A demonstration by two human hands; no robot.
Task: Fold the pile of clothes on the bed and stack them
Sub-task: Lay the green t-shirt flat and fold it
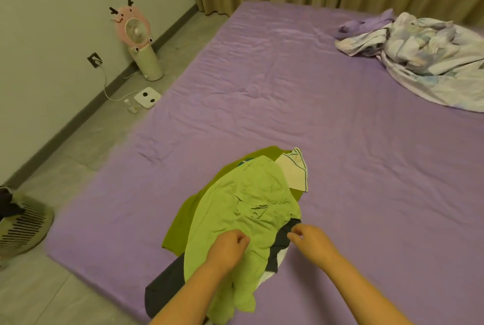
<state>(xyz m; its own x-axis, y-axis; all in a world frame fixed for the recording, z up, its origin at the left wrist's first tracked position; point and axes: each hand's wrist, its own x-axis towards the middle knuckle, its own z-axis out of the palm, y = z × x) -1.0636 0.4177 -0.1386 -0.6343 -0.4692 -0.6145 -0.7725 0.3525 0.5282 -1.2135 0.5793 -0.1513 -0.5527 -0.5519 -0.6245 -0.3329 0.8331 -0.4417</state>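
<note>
Near the bed's [288,94] front edge, toward its left corner: pile [235,209] of clothes, not folded, no stack yet. Left hand [230,246] on the light green shirt [243,201], fingers curled and seeming to pinch its cloth. Shirt crumpled, on top of the pile, long axis running away from the hands toward the far edge. Below it an olive piece [180,222], a cream piece [293,170], a dark piece [281,240]. Right hand [309,240] just beside the shirt's right border, at the dark piece, fingers curled; cannot tell if anything is held. Left hand nearer to the shirt, so probably first to lift and spread.
</note>
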